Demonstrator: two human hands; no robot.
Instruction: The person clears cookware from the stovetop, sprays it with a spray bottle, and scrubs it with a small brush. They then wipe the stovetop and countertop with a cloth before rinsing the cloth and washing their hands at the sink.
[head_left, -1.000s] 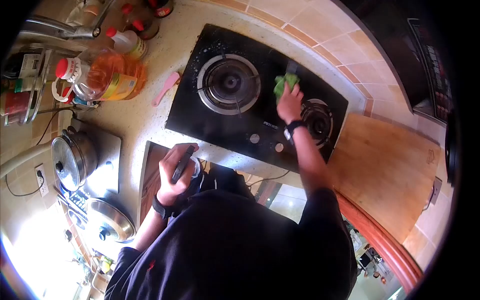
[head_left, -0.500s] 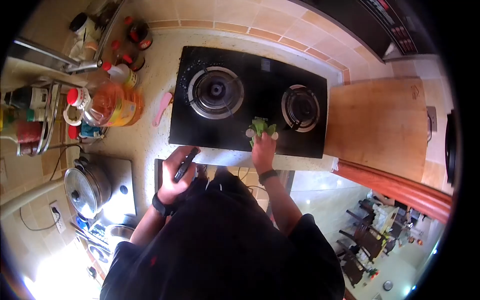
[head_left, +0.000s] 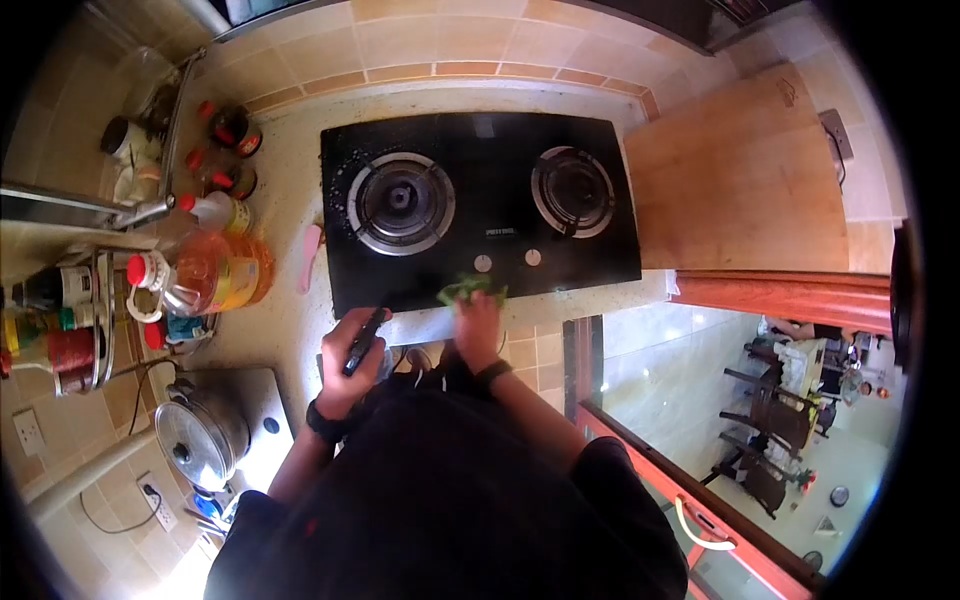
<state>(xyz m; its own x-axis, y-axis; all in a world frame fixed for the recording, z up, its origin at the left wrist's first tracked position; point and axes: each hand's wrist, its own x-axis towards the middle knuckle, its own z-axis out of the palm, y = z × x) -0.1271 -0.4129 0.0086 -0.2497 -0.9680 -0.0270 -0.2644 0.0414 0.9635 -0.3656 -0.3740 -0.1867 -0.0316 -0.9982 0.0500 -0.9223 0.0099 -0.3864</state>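
My right hand (head_left: 477,328) is closed on a green cloth (head_left: 472,292) at the front edge of the black gas stove (head_left: 480,160), below its two knobs. Farther left, my left hand (head_left: 350,362) is wrapped round a black object (head_left: 362,343) just in front of the stove's front left corner. What the black object is cannot be made out. Whitish spots mark the stove's left side, beside the left burner (head_left: 401,204). The right burner (head_left: 573,192) stands uncovered.
A pink utensil (head_left: 310,257) lies left of the stove. Beyond it stand a large oil bottle (head_left: 215,280) and several smaller bottles. A lidded pot (head_left: 202,435) is at the lower left. A wooden board (head_left: 740,180) is on the right, above a red wooden edge (head_left: 785,299).
My right hand and the green cloth have moved from between the burners down to the stove's front edge and leftward. The head view has turned. My left hand keeps its hold.
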